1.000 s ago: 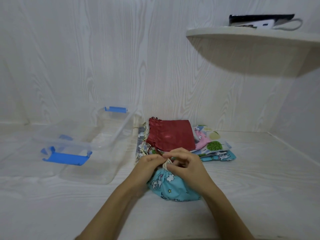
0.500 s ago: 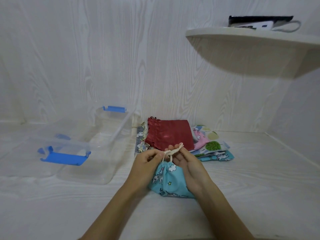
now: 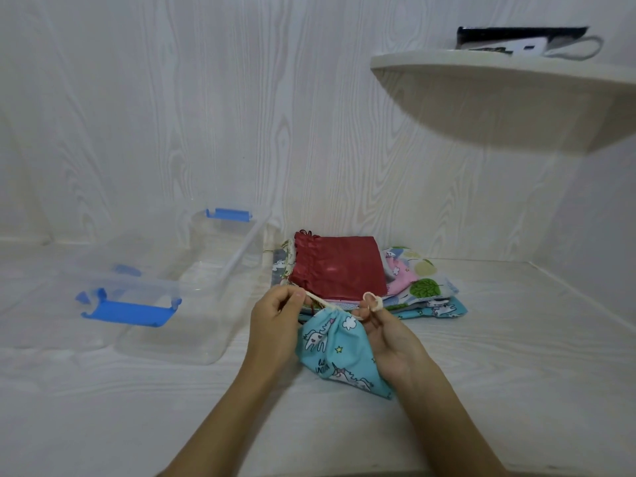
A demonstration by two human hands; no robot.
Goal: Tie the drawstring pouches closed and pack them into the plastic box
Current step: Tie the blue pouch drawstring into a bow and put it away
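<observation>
A light blue unicorn-print pouch (image 3: 335,352) lies on the white surface between my hands, its mouth gathered at the top. My left hand (image 3: 273,327) pinches one end of the cream drawstring (image 3: 318,301) and holds it taut to the left. My right hand (image 3: 387,330) holds the other end, with the cord looped over a raised fingertip. Behind them lies a pile of flat pouches (image 3: 418,287) with a dark red pouch (image 3: 339,268) on top. The clear plastic box (image 3: 220,280) with blue latches stands open to the left.
The box's clear lid with a blue clip (image 3: 129,313) lies in front of the box at the left. A white shelf (image 3: 509,80) juts from the right wall overhead, carrying a dark flat object. White walls close the back and right.
My hands have drawn apart, stretching the drawstring out to both sides. The pouch now shows more between them and its mouth is cinched tighter.
</observation>
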